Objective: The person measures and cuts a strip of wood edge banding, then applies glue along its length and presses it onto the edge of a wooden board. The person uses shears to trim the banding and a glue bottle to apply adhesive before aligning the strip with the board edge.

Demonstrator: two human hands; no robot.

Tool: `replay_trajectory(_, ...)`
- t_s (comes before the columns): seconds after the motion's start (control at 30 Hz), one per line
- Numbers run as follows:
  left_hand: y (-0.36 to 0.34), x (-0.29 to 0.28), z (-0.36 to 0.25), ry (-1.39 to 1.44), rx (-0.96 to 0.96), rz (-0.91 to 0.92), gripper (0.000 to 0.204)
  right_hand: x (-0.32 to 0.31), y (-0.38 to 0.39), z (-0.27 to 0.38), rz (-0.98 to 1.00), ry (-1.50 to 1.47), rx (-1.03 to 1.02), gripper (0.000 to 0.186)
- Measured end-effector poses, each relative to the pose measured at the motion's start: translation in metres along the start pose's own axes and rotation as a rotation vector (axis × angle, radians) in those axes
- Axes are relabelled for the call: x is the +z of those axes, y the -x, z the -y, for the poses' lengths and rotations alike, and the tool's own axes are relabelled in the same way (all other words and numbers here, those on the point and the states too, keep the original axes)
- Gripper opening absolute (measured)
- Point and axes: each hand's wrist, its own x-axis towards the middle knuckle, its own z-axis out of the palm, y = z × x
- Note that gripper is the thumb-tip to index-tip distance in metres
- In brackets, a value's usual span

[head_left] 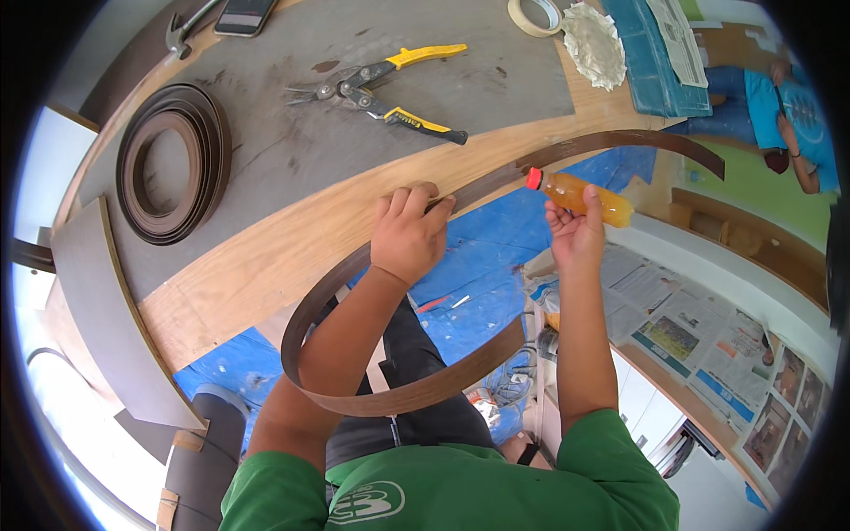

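Observation:
My left hand [411,232] is closed on a long brown edge-banding strip [416,396], pinching it at the front edge of the wooden worktop. From there the strip runs right along the table edge, its far end sticking out past the corner. Its other end loops down around my left forearm and ends in mid-air between my arms. In my right hand [577,232] is a small clear plastic bottle [591,196] of amber liquid, tilted nearly on its side with the red cap toward the strip. Part of the strip lies hidden behind my left fingers.
On the worktop [266,274] lie yellow-handled snips [354,88], coiled edge banding [133,168], a hammer [178,40], a phone [243,16], masking tape [521,23] and crumpled foil [595,49]. Newspapers [677,332] cover a right-hand surface. A person [788,133] is at far right.

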Motion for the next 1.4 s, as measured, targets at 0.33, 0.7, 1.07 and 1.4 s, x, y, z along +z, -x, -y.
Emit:
replay_trajectory(0.33,-0.008,0.003,0.003,0.037,0.023,-0.024,0.027,0.013,-0.005,0.003,-0.056,0.043,-0.050,0.055)
replay_trajectory(0.7,-0.020,0.005,0.003,-0.029,0.084,-0.004,0.021,0.019,0.002,0.006,-0.069,0.133,-0.103,0.047)
replay_trajectory(1.07,-0.020,0.006,0.007,0.083,0.055,-0.019,0.024,0.018,-0.006,0.007,-0.051,0.104,-0.158,0.044)
replay_trajectory(1.4,-0.020,0.008,0.008,0.072,0.051,-0.029,0.025,0.027,-0.008,0.007,-0.029,0.242,-0.293,0.036)
